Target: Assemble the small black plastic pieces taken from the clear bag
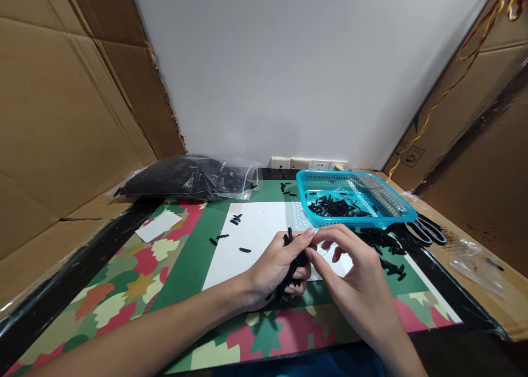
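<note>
My left hand [284,264] is wrapped round a bunch of small black strips [292,272], whose ends stick out above the thumb and below the fingers. Close against it, my right hand [350,261] pinches with thumb and forefinger at the left thumb's tip; what lies in that pinch, if anything, is too small to make out. Both hands are over a white sheet of paper [264,217]. Behind them stands a blue plastic basket [358,221] with a heap of black strips [334,206] in it. More black strips [391,267] lie beside my right hand.
A clear zip bag full of black pieces [185,176] lies at the back left. Scissors [427,231] and a small clear bag [474,261] are at the right. A white paper slip [159,226] rests on the patterned mat [119,289]. Cardboard walls [70,91] flank the table.
</note>
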`<state>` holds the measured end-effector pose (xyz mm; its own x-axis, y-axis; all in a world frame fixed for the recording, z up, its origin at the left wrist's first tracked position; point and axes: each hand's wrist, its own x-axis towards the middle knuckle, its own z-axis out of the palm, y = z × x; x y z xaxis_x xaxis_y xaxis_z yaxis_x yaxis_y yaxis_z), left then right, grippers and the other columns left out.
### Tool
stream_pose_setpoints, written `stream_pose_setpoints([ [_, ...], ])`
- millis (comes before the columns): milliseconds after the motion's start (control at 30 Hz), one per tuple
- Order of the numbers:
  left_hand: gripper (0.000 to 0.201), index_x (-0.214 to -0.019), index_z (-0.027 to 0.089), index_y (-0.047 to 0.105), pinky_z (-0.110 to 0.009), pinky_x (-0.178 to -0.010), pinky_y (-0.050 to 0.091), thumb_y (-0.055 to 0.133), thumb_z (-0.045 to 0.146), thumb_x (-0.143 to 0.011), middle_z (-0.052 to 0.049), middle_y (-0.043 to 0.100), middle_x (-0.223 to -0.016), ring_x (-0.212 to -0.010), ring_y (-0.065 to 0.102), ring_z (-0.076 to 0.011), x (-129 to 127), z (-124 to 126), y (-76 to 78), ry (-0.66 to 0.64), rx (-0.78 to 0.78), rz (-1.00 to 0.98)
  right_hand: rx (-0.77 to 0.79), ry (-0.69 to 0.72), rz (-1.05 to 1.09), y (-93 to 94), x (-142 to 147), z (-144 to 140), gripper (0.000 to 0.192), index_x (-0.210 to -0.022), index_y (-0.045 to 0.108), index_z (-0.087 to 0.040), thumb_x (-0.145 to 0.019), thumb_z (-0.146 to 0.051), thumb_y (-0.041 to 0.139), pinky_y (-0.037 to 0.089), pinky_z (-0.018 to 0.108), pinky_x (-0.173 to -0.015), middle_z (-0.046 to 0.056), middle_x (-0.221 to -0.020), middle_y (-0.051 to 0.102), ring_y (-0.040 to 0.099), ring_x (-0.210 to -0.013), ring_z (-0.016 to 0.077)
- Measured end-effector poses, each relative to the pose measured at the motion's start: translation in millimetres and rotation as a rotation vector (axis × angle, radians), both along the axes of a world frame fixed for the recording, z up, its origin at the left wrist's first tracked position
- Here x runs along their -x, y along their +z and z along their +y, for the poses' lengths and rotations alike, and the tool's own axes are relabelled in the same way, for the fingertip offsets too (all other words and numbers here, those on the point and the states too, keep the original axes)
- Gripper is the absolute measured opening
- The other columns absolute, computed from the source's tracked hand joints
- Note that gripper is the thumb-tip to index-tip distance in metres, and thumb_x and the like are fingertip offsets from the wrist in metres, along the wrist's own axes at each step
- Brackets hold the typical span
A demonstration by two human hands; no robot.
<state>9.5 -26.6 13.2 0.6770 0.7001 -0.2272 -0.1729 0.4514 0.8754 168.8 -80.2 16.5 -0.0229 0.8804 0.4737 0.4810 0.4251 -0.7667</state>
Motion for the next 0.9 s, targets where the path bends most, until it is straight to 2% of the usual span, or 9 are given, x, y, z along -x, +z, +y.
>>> stream_pose_setpoints([
  [167, 0.051, -0.084, 0.021, 0.053, -0.012, -0.038, 0.028, 0.065, 0.069, -0.093, 0.011, 0.036, -0.053, -0.042, 0.027, -0.0036, 1.6, 1.1, -0.4, -0.023, 0.004, -0.009, 0.022, 0.002, 0.035, -0.6, 0.5, 1.7, 0.009, -0.105, 0.073, -0.027, -0.101, -0.022, 0.067, 0.046, 0.029, -0.068, -0.001, -0.098, 0.071, 0.062, -0.085, 0.0166],
  [267, 0.049, -0.082, 0.02, 0.052, -0.012, -0.039, 0.029, 0.07, 0.065, -0.092, 0.011, 0.036, -0.055, -0.044, 0.026, -0.0038, 3.9, 3.7, -0.5, -0.06, 0.05, -0.022, 0.074, 0.076, 0.107, -1.6, -7.7, 5.0, 0.017, -0.117, 0.074, -0.028, -0.1, -0.028, 0.069, 0.05, 0.029, -0.071, 0.0, -0.101, 0.072, 0.065, -0.09, 0.0174],
  [367, 0.047, -0.079, 0.02, 0.05, -0.012, -0.039, 0.028, 0.074, 0.058, -0.092, 0.011, 0.035, -0.054, -0.045, 0.023, -0.0037, 6.9, 5.8, 2.0, -0.156, 0.078, -0.024, 0.155, 0.162, 0.181, -3.0, -20.0, 9.7, 0.03, -0.132, 0.071, -0.031, -0.104, -0.037, 0.066, 0.053, 0.03, -0.08, 0.003, -0.111, 0.074, 0.069, -0.1, 0.0198],
  [433, 0.047, -0.076, 0.02, 0.049, -0.013, -0.038, 0.026, 0.073, 0.057, -0.093, 0.011, 0.034, -0.051, -0.042, 0.023, -0.0033, 8.5, 5.9, 4.5, -0.243, 0.064, -0.009, 0.194, 0.179, 0.197, -3.2, -26.1, 12.6, 0.031, -0.135, 0.072, -0.033, -0.107, -0.043, 0.061, 0.053, 0.032, -0.084, 0.004, -0.121, 0.074, 0.069, -0.107, 0.0213],
  [500, 0.047, -0.075, 0.02, 0.049, -0.013, -0.038, 0.026, 0.072, 0.056, -0.093, 0.011, 0.036, -0.049, -0.04, 0.023, -0.0031, 9.2, 4.7, 6.6, -0.328, 0.046, 0.022, 0.216, 0.199, 0.186, -2.0, -28.0, 14.3, 0.03, -0.132, 0.075, -0.034, -0.108, -0.044, 0.059, 0.053, 0.033, -0.086, 0.005, -0.129, 0.073, 0.07, -0.111, 0.0221],
  [567, 0.047, -0.076, 0.021, 0.048, -0.015, -0.038, 0.029, 0.074, 0.056, -0.091, 0.01, 0.038, -0.049, -0.04, 0.026, -0.0034, 9.2, 2.7, 7.8, -0.372, 0.033, 0.057, 0.243, 0.253, 0.155, 0.3, -26.1, 14.6, 0.028, -0.125, 0.079, -0.032, -0.108, -0.042, 0.06, 0.053, 0.033, -0.088, 0.005, -0.128, 0.075, 0.071, -0.11, 0.0222],
  [700, 0.048, -0.078, 0.021, 0.048, -0.016, -0.038, 0.033, 0.082, 0.055, -0.084, 0.009, 0.044, -0.056, -0.042, 0.036, -0.0052, 8.2, -0.9, 7.9, -0.356, -0.001, 0.13, 0.283, 0.319, 0.125, 4.7, -21.2, 13.8, 0.021, -0.11, 0.084, -0.028, -0.105, -0.034, 0.064, 0.054, 0.031, -0.082, 0.003, -0.107, 0.08, 0.073, -0.098, 0.0204],
  [800, 0.049, -0.074, 0.021, 0.047, -0.016, -0.037, 0.03, 0.079, 0.056, -0.086, 0.01, 0.042, -0.055, -0.041, 0.032, -0.0045, 7.1, -1.9, 7.1, -0.401, 0.028, 0.181, 0.282, 0.325, 0.13, 5.4, -22.1, 14.6, 0.015, -0.096, 0.083, -0.025, -0.101, -0.029, 0.069, 0.052, 0.029, -0.075, 0.002, -0.096, 0.079, 0.072, -0.09, 0.0197],
  [900, 0.051, -0.072, 0.022, 0.046, -0.016, -0.037, 0.029, 0.08, 0.057, -0.084, 0.01, 0.039, -0.052, -0.04, 0.031, -0.0043, 5.5, -1.8, 4.9, -0.414, 0.044, 0.192, 0.297, 0.331, 0.106, 3.8, -23.2, 16.0, 0.014, -0.091, 0.079, -0.023, -0.101, -0.027, 0.069, 0.052, 0.029, -0.074, 0.002, -0.094, 0.077, 0.07, -0.088, 0.0193],
])
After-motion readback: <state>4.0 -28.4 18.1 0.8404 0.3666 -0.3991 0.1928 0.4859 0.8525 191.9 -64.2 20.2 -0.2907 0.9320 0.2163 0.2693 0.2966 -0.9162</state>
